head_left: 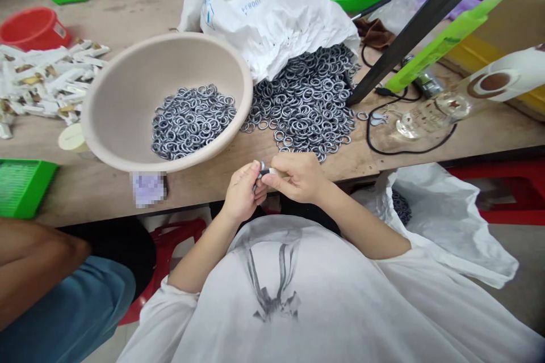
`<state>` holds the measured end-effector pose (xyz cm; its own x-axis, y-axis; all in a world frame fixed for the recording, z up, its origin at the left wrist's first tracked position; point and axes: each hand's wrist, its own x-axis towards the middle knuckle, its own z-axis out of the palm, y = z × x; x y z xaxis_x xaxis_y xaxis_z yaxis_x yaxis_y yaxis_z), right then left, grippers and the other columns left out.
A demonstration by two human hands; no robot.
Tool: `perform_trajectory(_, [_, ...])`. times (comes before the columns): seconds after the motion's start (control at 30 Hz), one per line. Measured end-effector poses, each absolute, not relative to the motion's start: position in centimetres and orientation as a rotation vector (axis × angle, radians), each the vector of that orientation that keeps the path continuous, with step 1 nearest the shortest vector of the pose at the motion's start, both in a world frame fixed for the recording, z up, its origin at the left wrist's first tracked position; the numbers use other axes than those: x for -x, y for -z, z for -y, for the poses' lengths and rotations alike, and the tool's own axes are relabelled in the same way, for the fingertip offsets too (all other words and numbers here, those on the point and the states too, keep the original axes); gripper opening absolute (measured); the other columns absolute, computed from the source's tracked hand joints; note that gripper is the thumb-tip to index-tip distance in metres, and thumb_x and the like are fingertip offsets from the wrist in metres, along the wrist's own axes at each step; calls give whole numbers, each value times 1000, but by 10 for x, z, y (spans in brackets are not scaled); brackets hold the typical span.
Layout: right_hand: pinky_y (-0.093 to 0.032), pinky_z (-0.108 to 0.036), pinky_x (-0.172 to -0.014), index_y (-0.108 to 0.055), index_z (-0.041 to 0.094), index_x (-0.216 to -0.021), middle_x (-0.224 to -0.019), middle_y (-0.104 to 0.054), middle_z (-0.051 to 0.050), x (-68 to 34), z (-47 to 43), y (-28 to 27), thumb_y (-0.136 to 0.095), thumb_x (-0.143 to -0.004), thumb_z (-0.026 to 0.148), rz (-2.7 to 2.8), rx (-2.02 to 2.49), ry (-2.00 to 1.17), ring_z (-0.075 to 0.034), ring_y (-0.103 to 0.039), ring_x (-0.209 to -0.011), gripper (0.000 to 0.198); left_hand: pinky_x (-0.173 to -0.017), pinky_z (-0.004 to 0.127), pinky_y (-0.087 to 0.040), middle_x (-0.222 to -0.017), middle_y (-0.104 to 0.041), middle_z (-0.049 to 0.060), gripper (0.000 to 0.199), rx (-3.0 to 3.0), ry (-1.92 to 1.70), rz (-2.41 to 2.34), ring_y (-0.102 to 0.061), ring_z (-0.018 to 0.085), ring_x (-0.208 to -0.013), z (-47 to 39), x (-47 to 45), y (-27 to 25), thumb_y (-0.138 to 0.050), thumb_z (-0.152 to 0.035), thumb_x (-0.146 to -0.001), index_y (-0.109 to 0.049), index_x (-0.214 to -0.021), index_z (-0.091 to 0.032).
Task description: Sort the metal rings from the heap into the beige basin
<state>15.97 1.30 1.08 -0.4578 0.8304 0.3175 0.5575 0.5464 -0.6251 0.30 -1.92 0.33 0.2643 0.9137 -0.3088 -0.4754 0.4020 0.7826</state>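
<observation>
At the table's front edge, my left hand (242,193) is closed with a grey metal ring (261,165) pinched at its fingertips. My right hand (300,177) is wrapped round a small tool (266,172) with a dark end and a pale handle; most of the handle is hidden in the fist. The dark end meets the ring between the two hands. Just beyond them lies a heap of grey rings (309,105), spilling from a white sack (281,17). To the left stands a wide beige basin (114,85) with many similar rings (191,122) inside.
A dark slanting post (409,34), a black cable (369,130) and a clear bottle (443,110) occupy the right. White pieces (46,79), a red bowl (32,28) and a green tray (25,187) lie left. Another person's arm (38,261) is at lower left. An open white bag (447,215) hangs below right.
</observation>
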Motion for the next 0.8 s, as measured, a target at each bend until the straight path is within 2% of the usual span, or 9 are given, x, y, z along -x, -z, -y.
perform_trajectory(0.13, [-27, -27, -57, -44, 20, -62, -57, -39, 4, -165, -22, -3, -41, -99, 57, 1930, 1227, -749, -11, -38, -55, 52, -33, 15, -25, -46, -36, -7, 55, -707, -918, -774, -27, 3, -36, 25, -4, -8, -73, -59, -76, -45, -56, -17])
perform_trajectory(0.23, [-37, -28, -65, -59, 20, -80, -71, -56, 0, -165, -20, -6, -49, -93, 65, 1869, 1033, -814, -14, -49, -66, 47, -33, 15, -24, -45, -34, -7, 54, -715, -980, -822, -27, 3, -36, 23, -4, -9, -73, -59, -77, -45, -56, -17])
perform_trajectory(0.3, [-41, -30, -70, -63, 21, -89, -81, -63, -2, -162, -15, -12, -57, -87, 67, 1881, 901, -860, -16, -54, -74, 47, -33, 16, -24, -44, -34, -6, 54, -742, -996, -837, -28, 4, -36, 21, -5, -7, -72, -59, -77, -45, -56, -18])
perform_trajectory(0.4, [-40, -29, -67, -62, 20, -79, -74, -59, 0, -155, -8, -17, -63, -84, 66, 1828, 872, -980, -14, -52, -69, 46, -33, 17, -23, -42, -33, -6, 55, -774, -975, -830, -28, 5, -34, 22, -6, -2, -71, -62, -77, -45, -55, -18])
perform_trajectory(0.53, [-38, -27, -60, -57, 20, -71, -63, -50, 2, -153, -19, -12, -54, -87, 70, 1646, 935, -1152, -12, -45, -59, 53, -36, 21, -23, -45, -36, -5, 52, -923, -942, -869, -27, 6, -36, 23, 1, -14, -64, -63, -83, -51, -59, -19])
perform_trajectory(0.63, [-39, -28, -62, -59, 19, -73, -65, -51, 1, -162, -46, -3, -54, -92, 63, 1606, 1195, -957, -14, -48, -62, 48, -44, 25, -29, -53, -50, -1, 45, -1360, -1085, -1066, -39, 10, -44, 4, 26, -50, -56, -57, -92, -61, -70, -18])
perform_trajectory(0.7, [-40, -30, -68, -67, 18, -83, -79, -61, -4, -167, -65, 2, -63, -90, 52, 1776, 1456, -668, -18, -57, -74, 35, -57, 27, -37, -60, -54, 0, 40, -1744, -1220, -1324, -46, 13, -57, -22, 51, -77, -52, -49, -96, -63, -72, -18])
perform_trajectory(0.77, [-41, -32, -70, -72, 18, -94, -98, -65, -9, -169, -76, 7, -66, -89, 44, 2015, 1700, -429, -22, -61, -82, 27, -75, 30, -41, -74, -61, 1, 20, -2057, -1107, -1653, -52, 17, -73, -53, 78, -95, -65, -39, -90, -71, -91, -19])
perform_trajectory(0.8, [-41, -33, -70, -73, 18, -98, -105, -64, -11, -169, -80, 9, -66, -89, 42, 2114, 1791, -343, -23, -63, -85, 26, -82, 33, -41, -76, -60, 1, 20, -2093, -1037, -1848, -52, 19, -76, -68, 90, -98, -75, -36, -80, -73, -92, -20])
